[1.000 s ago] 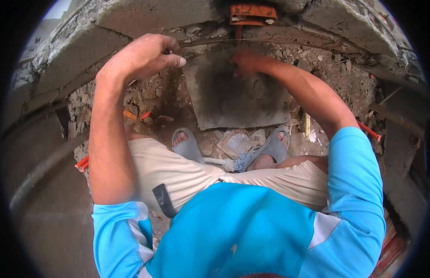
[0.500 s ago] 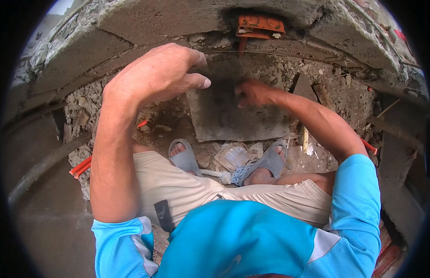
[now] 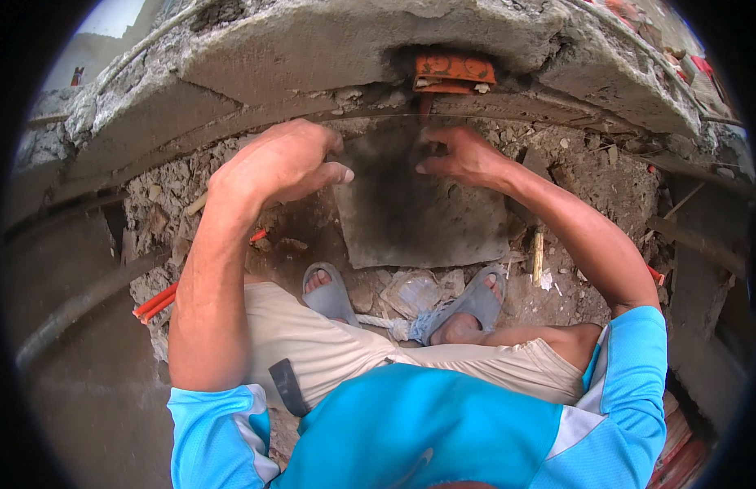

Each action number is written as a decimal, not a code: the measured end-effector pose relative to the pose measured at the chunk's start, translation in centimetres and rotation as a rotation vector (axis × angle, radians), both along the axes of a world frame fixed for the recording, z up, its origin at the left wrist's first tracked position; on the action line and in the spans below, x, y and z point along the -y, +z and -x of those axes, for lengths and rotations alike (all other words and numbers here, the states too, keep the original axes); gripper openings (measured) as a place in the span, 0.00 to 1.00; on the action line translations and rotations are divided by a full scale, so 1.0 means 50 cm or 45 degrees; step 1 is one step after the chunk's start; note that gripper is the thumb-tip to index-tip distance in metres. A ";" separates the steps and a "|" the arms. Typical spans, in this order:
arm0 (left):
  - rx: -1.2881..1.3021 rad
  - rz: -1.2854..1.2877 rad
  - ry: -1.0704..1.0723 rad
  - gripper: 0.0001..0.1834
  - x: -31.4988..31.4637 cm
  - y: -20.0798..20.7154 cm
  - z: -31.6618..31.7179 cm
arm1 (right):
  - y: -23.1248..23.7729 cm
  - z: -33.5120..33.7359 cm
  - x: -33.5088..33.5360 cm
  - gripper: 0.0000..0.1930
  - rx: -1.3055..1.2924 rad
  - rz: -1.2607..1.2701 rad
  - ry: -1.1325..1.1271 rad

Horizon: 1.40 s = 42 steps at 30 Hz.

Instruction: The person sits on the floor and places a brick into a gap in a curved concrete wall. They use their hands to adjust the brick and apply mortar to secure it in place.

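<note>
Over a flat grey slab [image 3: 427, 232] both of my hands are raised, some distance apart. My left hand [image 3: 284, 163] has its fingers bent and its thumb standing away from them; nothing shows in it. My right hand [image 3: 468, 156] curves its forefinger and thumb into a C with a gap between, and I see nothing held there. A dark, blurred patch between the hands hides part of the slab. Behind them, an orange-red bracket-like piece [image 3: 453, 73] sits in a blackened hollow of the concrete wall [image 3: 313, 61]. A thin line runs along the wall's foot, near both hands.
My sandalled feet stand before the slab, with a clear flattened plastic piece [image 3: 412, 293] and a pale rope [image 3: 384, 323] between them. Orange-red tubes [image 3: 156, 301] stick out at left. A short yellowish stick [image 3: 538, 259] lies right of the slab among rubble.
My left hand has come lower and nearer to me. The right hand has shifted slightly right, its thumb and forefinger now plainly apart. The view has tilted slightly.
</note>
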<state>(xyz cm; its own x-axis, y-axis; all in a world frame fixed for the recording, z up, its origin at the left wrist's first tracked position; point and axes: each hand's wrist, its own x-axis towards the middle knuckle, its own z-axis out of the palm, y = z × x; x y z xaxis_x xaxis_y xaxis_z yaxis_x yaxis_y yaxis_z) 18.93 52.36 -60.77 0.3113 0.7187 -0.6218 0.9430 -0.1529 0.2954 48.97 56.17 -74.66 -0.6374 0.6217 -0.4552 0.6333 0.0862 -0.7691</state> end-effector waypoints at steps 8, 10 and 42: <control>0.004 0.016 -0.080 0.22 -0.008 0.010 -0.040 | -0.179 -0.054 0.075 0.29 0.226 -0.491 0.428; 0.052 0.026 -0.076 0.23 -0.008 0.014 -0.043 | -0.191 -0.037 0.076 0.29 0.227 -0.682 0.496; 0.559 0.189 0.191 0.46 0.037 -0.082 -0.053 | 0.096 0.021 0.078 0.34 -0.185 0.474 -0.086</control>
<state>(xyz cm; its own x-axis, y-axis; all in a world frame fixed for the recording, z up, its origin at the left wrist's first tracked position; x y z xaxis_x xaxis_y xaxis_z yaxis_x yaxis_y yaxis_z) 21.58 50.53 -64.86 0.4669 0.6893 -0.5539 0.7329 0.0489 0.6786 47.89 52.28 -69.86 -0.6750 0.4741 -0.5654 0.5103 -0.2536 -0.8218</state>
